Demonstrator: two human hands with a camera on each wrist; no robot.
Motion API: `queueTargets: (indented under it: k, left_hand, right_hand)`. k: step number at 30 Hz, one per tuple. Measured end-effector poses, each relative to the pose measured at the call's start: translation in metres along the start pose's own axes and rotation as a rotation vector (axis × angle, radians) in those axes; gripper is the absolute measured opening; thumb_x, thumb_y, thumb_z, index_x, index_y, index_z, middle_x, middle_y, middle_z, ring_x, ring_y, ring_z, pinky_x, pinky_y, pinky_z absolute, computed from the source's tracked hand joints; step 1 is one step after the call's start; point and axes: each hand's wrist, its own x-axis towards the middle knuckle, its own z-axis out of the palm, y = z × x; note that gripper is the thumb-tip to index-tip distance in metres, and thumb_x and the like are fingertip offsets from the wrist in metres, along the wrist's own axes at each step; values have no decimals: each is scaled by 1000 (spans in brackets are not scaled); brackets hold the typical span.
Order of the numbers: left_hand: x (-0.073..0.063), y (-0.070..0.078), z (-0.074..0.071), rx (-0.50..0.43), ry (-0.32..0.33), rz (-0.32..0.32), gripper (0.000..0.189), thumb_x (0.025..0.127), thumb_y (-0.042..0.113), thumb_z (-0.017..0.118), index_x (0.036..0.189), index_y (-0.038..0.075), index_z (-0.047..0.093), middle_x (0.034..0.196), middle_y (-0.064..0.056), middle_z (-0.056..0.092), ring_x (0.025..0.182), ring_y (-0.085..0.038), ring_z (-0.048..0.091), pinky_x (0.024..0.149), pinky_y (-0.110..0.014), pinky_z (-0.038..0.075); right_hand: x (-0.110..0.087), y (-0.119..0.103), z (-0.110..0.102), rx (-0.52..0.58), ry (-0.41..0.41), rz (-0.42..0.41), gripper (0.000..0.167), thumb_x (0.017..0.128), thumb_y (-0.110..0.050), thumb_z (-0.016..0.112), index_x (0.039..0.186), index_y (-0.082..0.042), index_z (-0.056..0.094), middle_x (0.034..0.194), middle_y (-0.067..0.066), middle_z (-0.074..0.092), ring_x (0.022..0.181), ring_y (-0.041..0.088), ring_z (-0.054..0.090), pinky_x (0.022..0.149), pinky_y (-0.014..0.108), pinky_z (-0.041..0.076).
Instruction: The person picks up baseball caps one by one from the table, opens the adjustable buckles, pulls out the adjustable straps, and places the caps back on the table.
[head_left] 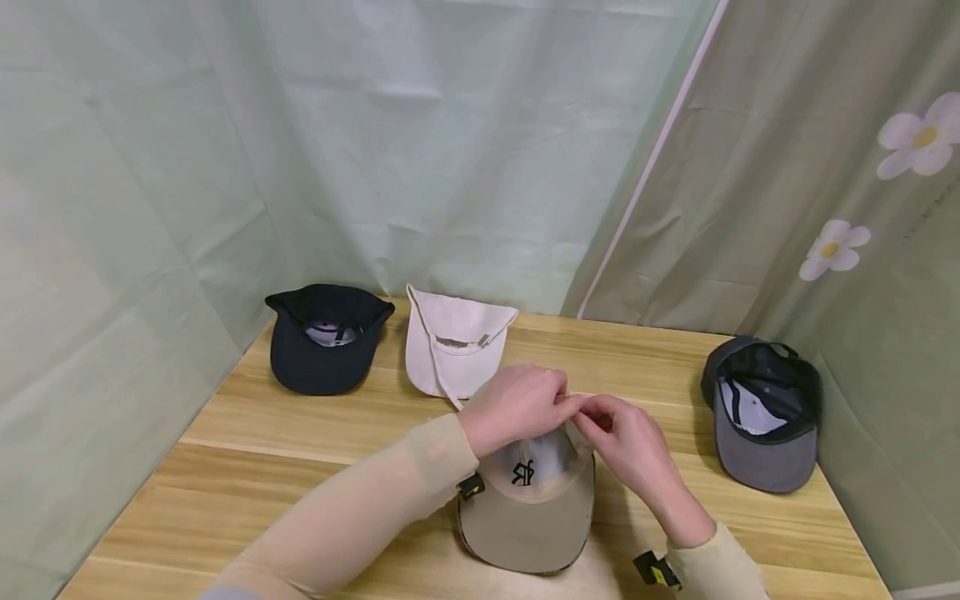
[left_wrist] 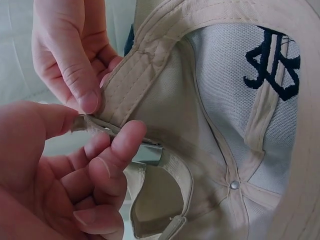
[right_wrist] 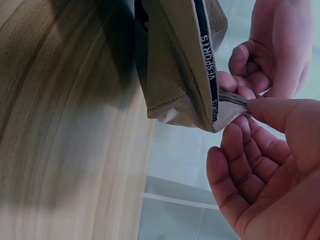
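Observation:
A beige baseball cap (head_left: 528, 537) with a dark embroidered emblem is held over the near middle of the table, its inside facing up in the head view. My left hand (head_left: 517, 404) pinches the back strap (left_wrist: 97, 125) between thumb and fingers. Close beside it, my right hand (head_left: 626, 437) pinches the cap's back edge where the strap begins. A metal buckle (left_wrist: 148, 155) sits on the strap just past my left fingers, and a strap loop hangs below it. Dark tape with white lettering (right_wrist: 209, 62) runs along the cap's inner band.
Along the table's back edge lie a black cap (head_left: 318, 367) and a white cap (head_left: 457, 367) with a dangling strap. A dark grey cap (head_left: 768, 458) lies at the right edge. Pale curtains (head_left: 420, 150) enclose the wooden table (head_left: 247, 450).

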Motion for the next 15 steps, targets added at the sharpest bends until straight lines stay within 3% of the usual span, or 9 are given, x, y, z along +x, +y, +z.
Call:
queueTargets:
  k: [6, 15]
  left_hand:
    - [0, -3, -2, -13, 3, 11, 27, 103, 33, 64, 76, 25, 64, 61, 12, 53, 58, -11, 53, 56, -30, 41]
    - [-6, -12, -6, -61, 36, -21, 15, 101, 25, 64, 88, 25, 68, 71, 13, 59, 63, -10, 56, 58, -31, 45]
  right_hand:
    - [0, 0, -1, -10, -5, 15, 17, 106, -29, 77, 112, -14, 83, 103, -3, 80, 90, 15, 71, 83, 43, 57]
    - [-1, 1, -4, -11, 8, 20, 16, 106, -25, 77, 112, -11, 83, 103, 1, 80, 90, 16, 72, 82, 45, 58]
